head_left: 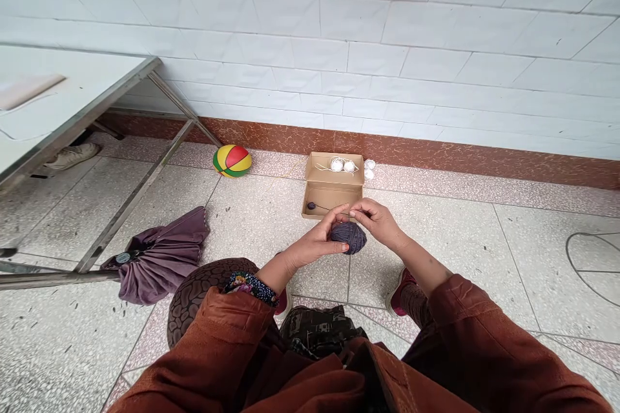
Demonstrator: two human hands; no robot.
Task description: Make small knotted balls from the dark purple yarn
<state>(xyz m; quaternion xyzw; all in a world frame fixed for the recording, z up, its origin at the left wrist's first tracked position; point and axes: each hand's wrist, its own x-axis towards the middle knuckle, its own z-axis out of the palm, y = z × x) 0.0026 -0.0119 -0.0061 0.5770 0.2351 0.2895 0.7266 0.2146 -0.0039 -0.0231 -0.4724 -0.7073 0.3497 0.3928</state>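
Observation:
My left hand (317, 239) is closed around a dark grey-purple ball of yarn (349, 237), thumb below and fingers above. Just right of it, my right hand (380, 222) pinches the yarn strand near the top of the ball. From there the strand runs left to a small dark yarn ball (310, 206) lying in the near half of an open cardboard box (334, 193). Two white balls of yarn (342, 165), with loose white strands, rest in the box's far half. More small white balls (369, 170) sit on the floor against its right side.
A multicoloured ball (232, 161) lies on the floor to the left, beside a metal-framed table (77, 103). A folded purple cloth (165, 255) is near the table leg. A shoe (72, 156) shows under the table. On the right is a wire loop (571, 251); a tiled wall (290, 64) stands ahead.

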